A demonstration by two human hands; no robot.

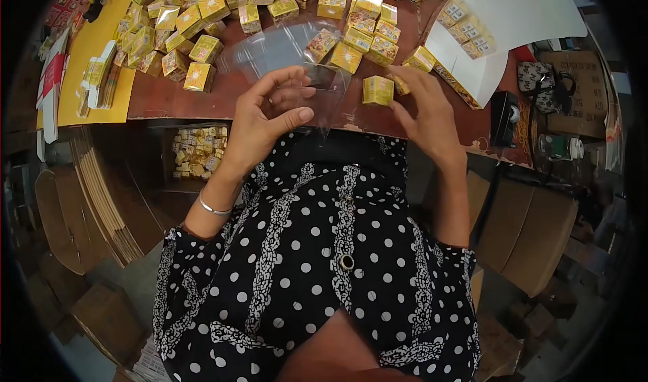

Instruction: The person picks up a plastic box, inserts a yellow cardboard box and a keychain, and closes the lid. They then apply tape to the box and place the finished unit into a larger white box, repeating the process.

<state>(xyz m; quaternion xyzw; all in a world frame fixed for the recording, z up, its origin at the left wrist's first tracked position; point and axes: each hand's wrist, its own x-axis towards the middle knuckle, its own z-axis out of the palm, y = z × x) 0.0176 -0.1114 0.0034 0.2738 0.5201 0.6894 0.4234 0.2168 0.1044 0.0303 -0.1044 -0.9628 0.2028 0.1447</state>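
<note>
My left hand (270, 108) is raised at the table's front edge, fingers curled and thumb apart, with nothing gripped between them. Right beside its fingertips lies a clear plastic bag (332, 93), and more clear plastic sheets (273, 51) are spread behind it. My right hand (430, 108) reaches over the edge with its fingers apart. Near its fingertips stands a small yellow box (378, 90); another yellow box (401, 85) is partly hidden behind the fingers. Several more printed yellow boxes (364, 38) stand grouped just beyond the plastic.
Many loose yellow boxes (192, 21) are heaped on the red tabletop (253, 102). A white carton (466, 65) with boxes lies at right, near a black object (503, 119). Yellow card (101, 38) covers the left side. Under the table are an open carton of small pieces (200, 151) and folded cardboard (108, 196).
</note>
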